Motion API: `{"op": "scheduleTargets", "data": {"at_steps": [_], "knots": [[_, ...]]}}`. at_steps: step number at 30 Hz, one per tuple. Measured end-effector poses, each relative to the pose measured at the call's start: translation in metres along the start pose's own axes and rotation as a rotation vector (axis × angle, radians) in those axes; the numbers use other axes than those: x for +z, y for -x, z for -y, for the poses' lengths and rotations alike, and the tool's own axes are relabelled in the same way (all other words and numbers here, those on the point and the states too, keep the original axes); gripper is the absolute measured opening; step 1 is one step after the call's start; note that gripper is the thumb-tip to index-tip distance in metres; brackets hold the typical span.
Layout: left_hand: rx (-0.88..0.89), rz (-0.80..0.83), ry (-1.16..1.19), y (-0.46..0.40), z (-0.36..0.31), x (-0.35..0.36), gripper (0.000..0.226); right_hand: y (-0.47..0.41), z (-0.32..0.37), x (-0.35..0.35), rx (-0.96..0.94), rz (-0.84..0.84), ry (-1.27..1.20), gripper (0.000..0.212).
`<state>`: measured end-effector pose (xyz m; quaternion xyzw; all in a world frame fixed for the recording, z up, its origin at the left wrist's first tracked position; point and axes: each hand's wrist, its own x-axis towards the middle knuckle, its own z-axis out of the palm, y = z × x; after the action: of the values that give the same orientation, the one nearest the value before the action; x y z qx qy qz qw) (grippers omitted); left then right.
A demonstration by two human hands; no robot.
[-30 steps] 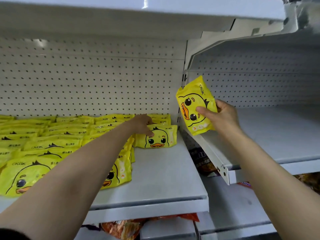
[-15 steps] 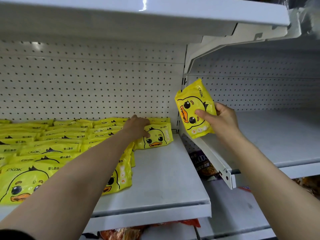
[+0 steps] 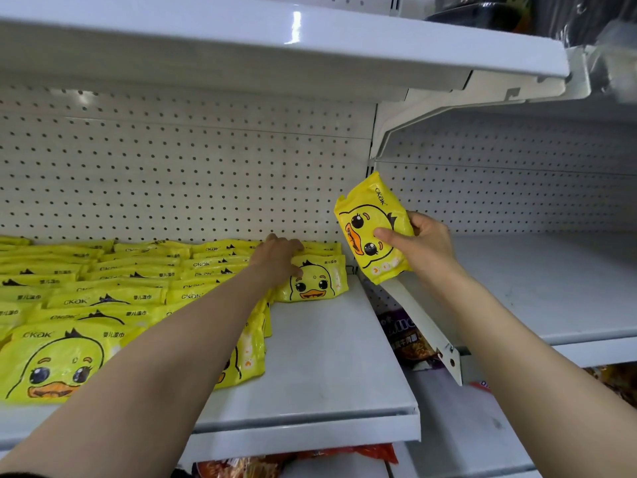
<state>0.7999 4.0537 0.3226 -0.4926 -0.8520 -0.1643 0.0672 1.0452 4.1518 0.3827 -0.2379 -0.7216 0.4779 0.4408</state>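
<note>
left hand [image 3: 275,258]: reaches far in. fingers curl over the back edge of the propped pack [image 3: 319,281], thumb on its duck face, so a pinching hold. the propped pack sits just right of and under this hand. it leans back on the stack behind it, duck upright, bottom edge on the left shelf [image 3: 331,360].

right hand [image 3: 429,244]: closed round the lifted pack [image 3: 372,229], thumb across the print, fingers behind its right edge. the lifted pack is left of the palm, in the air, turned so the duck lies sideways, brand end up. its lower corner is close above the bracket [image 3: 425,326]; touching or not, cannot tell.

between the hands: the lifted pack is up and right of the propped pack, apart from it.

left of the left hand and under its forearm: rows of yellow packs [image 3: 113,298], overlapped, running back to the pegboard wall [image 3: 172,167] beyond the fingertips.

right of the right hand: right shelf [image 3: 551,294], set a little higher than the left shelf.

below the right wrist: dark snack packets [image 3: 408,339] on a lower level.

above both hands: top shelf [image 3: 241,43].
</note>
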Motion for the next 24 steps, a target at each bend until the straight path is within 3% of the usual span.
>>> {"op": "scheduleTargets", "data": {"at_steps": [6,10,13,18,24], "knots": [[-0.005,-0.126,0.5,0.027,0.015,-0.031,0.048,-0.028,0.004,0.015,-0.044,0.207,0.299,0.036],[0.014,-0.249,0.559,0.046,0.014,-0.051,0.044,-0.044,0.003,0.036,-0.083,0.505,0.685,0.051],[0.067,-0.188,0.526,0.051,0.012,-0.051,0.049,-0.05,-0.009,0.058,-0.133,0.645,0.95,0.061],[0.082,0.067,0.317,0.052,0.012,-0.034,0.067,-0.05,-0.034,0.08,-0.073,0.703,0.889,0.064],[-0.025,0.095,0.172,0.048,0.014,-0.019,0.064,-0.034,-0.05,0.093,-0.073,0.663,0.748,0.056]]}}
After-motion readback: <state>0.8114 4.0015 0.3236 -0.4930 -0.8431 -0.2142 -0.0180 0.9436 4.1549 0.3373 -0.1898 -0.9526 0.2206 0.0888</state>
